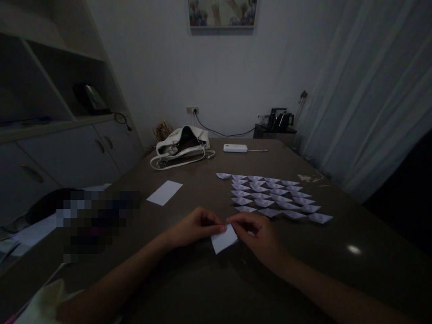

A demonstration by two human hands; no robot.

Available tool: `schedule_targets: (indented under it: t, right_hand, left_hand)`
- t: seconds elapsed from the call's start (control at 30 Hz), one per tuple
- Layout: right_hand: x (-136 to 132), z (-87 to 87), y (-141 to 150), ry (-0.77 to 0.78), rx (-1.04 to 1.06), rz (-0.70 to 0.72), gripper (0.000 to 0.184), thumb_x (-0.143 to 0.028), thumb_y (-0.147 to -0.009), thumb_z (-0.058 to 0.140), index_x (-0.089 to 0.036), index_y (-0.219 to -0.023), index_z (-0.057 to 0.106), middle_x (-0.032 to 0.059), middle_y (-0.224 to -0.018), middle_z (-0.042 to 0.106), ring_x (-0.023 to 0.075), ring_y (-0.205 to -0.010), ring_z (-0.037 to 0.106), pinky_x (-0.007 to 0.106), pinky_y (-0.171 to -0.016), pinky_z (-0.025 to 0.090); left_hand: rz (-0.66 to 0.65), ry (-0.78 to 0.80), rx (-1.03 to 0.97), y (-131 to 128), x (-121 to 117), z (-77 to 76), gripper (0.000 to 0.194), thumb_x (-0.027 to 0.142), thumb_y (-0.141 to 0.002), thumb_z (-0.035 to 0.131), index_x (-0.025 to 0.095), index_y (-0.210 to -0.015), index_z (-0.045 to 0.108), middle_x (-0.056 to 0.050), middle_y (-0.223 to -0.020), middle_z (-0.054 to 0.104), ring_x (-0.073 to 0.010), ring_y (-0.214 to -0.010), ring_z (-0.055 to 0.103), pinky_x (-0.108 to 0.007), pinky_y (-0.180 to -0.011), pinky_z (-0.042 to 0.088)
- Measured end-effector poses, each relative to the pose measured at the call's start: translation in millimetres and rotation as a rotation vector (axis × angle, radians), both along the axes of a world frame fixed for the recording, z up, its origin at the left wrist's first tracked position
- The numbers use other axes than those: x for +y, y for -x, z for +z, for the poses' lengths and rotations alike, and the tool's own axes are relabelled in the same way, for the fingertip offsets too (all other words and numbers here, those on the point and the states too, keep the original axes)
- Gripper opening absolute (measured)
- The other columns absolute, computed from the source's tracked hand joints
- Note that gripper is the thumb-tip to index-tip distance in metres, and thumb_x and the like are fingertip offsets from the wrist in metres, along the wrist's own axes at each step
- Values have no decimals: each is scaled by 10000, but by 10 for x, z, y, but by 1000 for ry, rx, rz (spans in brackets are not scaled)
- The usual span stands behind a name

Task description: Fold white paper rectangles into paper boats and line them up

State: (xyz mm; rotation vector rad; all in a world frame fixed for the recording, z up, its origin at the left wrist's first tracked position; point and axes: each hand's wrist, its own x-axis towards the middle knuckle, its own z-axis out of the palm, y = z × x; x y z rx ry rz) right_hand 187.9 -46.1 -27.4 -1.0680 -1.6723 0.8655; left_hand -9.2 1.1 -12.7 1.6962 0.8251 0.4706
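Note:
A small folded sheet of white paper [223,240] is held between both hands just above the dark table [199,288]. My left hand [197,227] pinches its upper left edge between thumb and fingers. On the other side, my right hand [258,231] grips the upper right edge the same way. Beyond my right hand, several folded paper boats [261,202] stand in rows. A flat sheet of white paper [164,193] lies farther off to the left of the boats.
A white handbag [184,146] sits at the table's far left, with a white power bank [235,148] and short cable to its right. Paper scraps [306,178] lie near the right edge. Loose papers and a blurred-out patch occupy the left side.

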Motion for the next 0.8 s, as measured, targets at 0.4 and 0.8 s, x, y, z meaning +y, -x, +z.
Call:
schedule_targets:
  t: [0.4, 0.8]
  right_hand:
    - [49, -35, 1, 249, 145, 47, 191, -362, -796, 622, -175, -788, 659, 39, -711, 676, 136, -576, 598, 238, -507, 451]
    - [57, -43, 4, 152, 124, -21, 122, -294, -778, 636, -179, -768, 676, 33, -721, 675, 165, -678, 636, 272, -615, 499]
  left_hand:
    - [196, -23, -123, -11, 20, 9, 245, 351, -790, 657, 108, -784, 680, -28, -684, 668, -115, -612, 574, -210, -577, 417]
    - [109, -28, -120, -25, 18, -54, 200, 322, -765, 681, 128, -775, 637, -4, -702, 638, -115, -640, 566, -218, -600, 421]
